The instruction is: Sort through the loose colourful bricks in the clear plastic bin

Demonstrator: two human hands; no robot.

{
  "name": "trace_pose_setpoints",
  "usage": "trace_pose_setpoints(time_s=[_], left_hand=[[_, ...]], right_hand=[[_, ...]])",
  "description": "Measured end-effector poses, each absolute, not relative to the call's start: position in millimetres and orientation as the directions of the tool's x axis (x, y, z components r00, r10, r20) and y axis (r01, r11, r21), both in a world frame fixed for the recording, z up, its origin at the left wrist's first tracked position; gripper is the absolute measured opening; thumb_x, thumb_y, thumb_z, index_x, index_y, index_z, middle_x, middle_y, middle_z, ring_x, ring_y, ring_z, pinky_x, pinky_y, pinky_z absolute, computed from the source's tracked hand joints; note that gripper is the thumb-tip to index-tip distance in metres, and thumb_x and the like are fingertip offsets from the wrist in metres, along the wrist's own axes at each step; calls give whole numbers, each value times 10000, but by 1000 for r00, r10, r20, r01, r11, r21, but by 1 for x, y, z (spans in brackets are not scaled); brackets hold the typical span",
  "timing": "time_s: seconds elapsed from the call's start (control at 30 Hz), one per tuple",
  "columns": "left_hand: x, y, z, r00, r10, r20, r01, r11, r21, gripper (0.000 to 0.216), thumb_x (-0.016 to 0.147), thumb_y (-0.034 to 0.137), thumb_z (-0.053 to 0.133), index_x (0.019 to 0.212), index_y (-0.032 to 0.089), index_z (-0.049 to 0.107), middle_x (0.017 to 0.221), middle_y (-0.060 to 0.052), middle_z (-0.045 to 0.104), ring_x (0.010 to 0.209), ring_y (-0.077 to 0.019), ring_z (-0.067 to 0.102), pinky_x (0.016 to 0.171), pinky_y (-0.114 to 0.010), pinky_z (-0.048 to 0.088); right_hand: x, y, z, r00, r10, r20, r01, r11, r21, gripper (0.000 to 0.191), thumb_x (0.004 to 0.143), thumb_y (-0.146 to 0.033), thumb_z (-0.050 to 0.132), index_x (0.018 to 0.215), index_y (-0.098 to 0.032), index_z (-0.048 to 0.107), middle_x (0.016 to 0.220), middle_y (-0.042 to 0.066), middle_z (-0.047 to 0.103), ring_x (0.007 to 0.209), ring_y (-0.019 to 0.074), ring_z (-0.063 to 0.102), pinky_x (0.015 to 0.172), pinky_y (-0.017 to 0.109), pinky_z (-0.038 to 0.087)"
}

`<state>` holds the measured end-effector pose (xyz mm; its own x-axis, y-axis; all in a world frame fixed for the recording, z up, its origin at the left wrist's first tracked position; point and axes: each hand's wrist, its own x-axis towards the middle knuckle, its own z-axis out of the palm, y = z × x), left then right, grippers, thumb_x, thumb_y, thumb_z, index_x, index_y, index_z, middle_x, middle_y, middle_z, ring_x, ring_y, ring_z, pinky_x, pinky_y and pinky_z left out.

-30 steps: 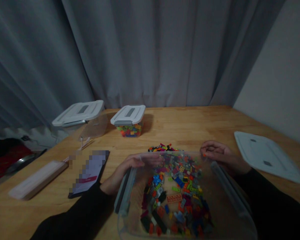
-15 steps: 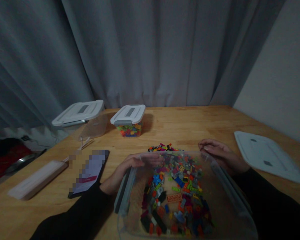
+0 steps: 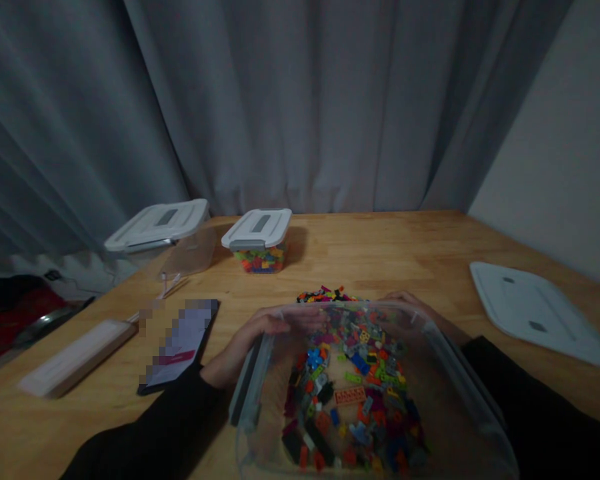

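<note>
A large clear plastic bin takes up the lower middle of the view, with many loose toy bricks spread over its bottom. At its far left corner is my left hand, the thumb by the rim and the fingers stretched along the outside of the far wall, gripping the bin. My right hand is behind the far right corner, against the outside of the wall; its fingers are mostly hidden by the bin. Just beyond the far rim lies a small pile of bricks on the table.
A white lid lies at the right. Farther back stand a small lidded box of bricks and a larger lidded box. A phone and a pale oblong case with a cord rest at the left.
My right hand has moved left and inward, from beside the bin's far right corner to behind its far wall. My left hand and the bin have hardly moved.
</note>
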<state>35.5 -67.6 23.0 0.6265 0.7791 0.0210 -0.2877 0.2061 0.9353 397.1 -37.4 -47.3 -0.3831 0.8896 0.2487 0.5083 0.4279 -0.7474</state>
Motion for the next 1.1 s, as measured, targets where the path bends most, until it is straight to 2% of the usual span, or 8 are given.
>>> trace_pose_setpoints(time_s=[0.2,0.33,0.5,1.1], left_hand=[[38,-68,26,657,753,33,-278,201,939,522,806,162,479,1286,101,675,1358,-129,656,1348,-350,516,1169,-471,331],[38,-68,27,635,772,23,-272,195,942,511,809,171,482,1274,111,685,1349,-118,664,1324,-342,543,1167,-449,337],[37,-69,28,629,778,12,-260,195,946,500,816,161,482,1269,118,690,1343,-109,669,1306,-337,560,1159,-439,350],[37,-69,27,627,778,23,-272,190,943,510,810,160,475,1271,124,690,1352,-102,664,1350,-337,517,1177,-448,326]], right_hand=[[393,-48,-33,-420,886,195,545,418,-727,373,889,-453,665,1202,-251,703,1120,89,677,995,238,666,851,376,571],[395,-45,-33,-446,871,206,593,460,-661,401,903,-458,645,1241,-246,687,1021,77,684,871,211,663,769,349,564],[397,-45,-31,-490,834,255,584,531,-614,359,945,-435,592,1241,-256,685,974,62,680,817,189,650,737,320,544],[394,-49,-22,-478,830,287,595,546,-589,321,945,-403,591,1210,-252,692,1066,76,717,958,216,677,842,348,562]])
